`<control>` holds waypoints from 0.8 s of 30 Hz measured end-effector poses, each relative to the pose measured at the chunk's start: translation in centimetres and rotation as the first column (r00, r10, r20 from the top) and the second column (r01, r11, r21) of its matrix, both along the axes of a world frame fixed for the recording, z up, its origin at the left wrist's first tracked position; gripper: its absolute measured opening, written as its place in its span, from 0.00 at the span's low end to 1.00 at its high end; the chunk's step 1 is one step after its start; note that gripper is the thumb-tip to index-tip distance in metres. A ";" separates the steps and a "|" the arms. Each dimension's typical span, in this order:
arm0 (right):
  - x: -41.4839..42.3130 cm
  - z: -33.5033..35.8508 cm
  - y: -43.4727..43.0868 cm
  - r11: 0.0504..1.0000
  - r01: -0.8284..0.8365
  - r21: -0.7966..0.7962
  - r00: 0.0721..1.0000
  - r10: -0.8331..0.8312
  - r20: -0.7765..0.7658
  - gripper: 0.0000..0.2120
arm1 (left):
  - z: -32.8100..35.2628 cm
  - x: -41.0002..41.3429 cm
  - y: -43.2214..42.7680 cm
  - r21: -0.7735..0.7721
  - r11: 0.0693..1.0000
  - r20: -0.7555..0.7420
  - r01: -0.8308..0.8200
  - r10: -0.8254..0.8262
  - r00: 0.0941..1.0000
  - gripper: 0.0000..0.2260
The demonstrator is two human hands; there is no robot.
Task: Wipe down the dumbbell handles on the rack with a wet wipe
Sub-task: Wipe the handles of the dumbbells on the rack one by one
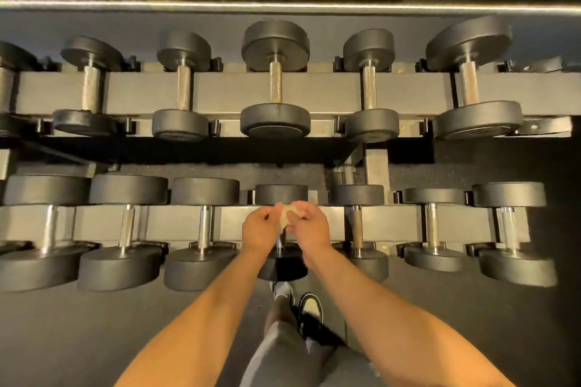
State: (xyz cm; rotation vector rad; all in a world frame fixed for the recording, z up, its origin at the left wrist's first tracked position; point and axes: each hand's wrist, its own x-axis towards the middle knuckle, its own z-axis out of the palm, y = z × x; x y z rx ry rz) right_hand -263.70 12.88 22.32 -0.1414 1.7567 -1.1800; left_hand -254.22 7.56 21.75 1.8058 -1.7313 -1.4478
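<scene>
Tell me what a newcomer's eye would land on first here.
Low in the middle, the left hand and right hand pinch a crumpled wet wipe between them. They hold it just over the handle of a dumbbell on the lower tier of the rack. Above, an upper row of dumbbells runs across, under a bright light strip.

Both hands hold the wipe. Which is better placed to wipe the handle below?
Left hand, marginally: the handle shows right beside it, and it pinches the wipe too. Right hand sits slightly farther off.
</scene>
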 end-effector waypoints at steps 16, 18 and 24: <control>3.9 -13.1 1.6 0.991 -0.109 0.082 0.990 0.115 -0.081 0.11 | -12.1 2.0 2.2 0.168 0.983 -0.167 -0.077 0.105 0.980 0.07; 3.7 -14.4 1.5 0.982 -0.185 0.039 0.961 0.189 -0.203 0.09 | -13.4 2.0 1.4 0.157 0.978 -0.162 -0.141 0.166 0.973 0.09; 3.7 -18.8 1.1 0.961 -0.231 0.151 0.877 0.273 -0.396 0.12 | -17.2 0.2 -0.7 0.013 0.991 -0.175 -0.132 0.132 0.976 0.12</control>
